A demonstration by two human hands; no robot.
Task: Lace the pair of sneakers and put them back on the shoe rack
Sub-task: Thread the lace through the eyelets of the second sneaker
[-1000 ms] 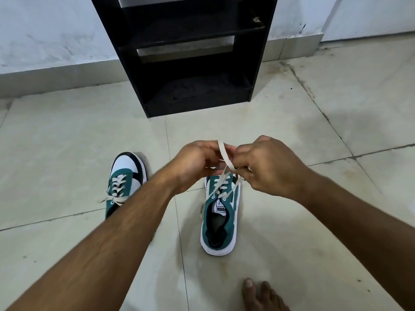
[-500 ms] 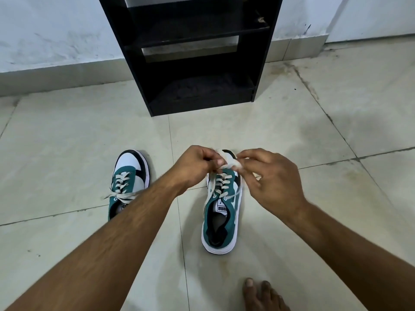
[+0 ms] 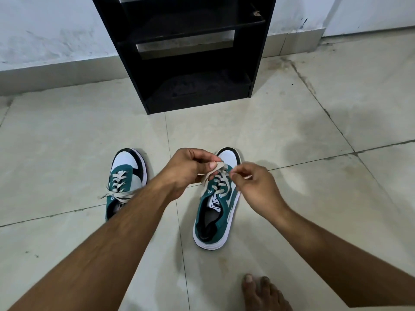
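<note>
Item: right sneaker (image 3: 215,205), on the floor (image 3: 67,142), toe toward the rack (image 3: 190,63), heel toward the person. Long axis runs near-to-far, tilted slightly right at the toe. Laced up its eyelets; the knot is not yet drawn.

Lace (image 3: 213,170): both ends raised over the upper eyelets, directly above the tongue.

Left hand (image 3: 190,168): closed, thumb and forefinger pinching a loop of lace.

Right hand (image 3: 253,182): fingers curled, thumb and forefinger nipping the other end; exact hold is blurred.

Relation: the hands flank the lace, left and right of the axis, equally near. Judgement: tightening calls for pulling apart, across that axis.

Left sneaker (image 3: 125,182): on the floor just left, parallel, laced and tied.

Rack: against the wall, well beyond both toes; shelves hold no shoes.
</note>
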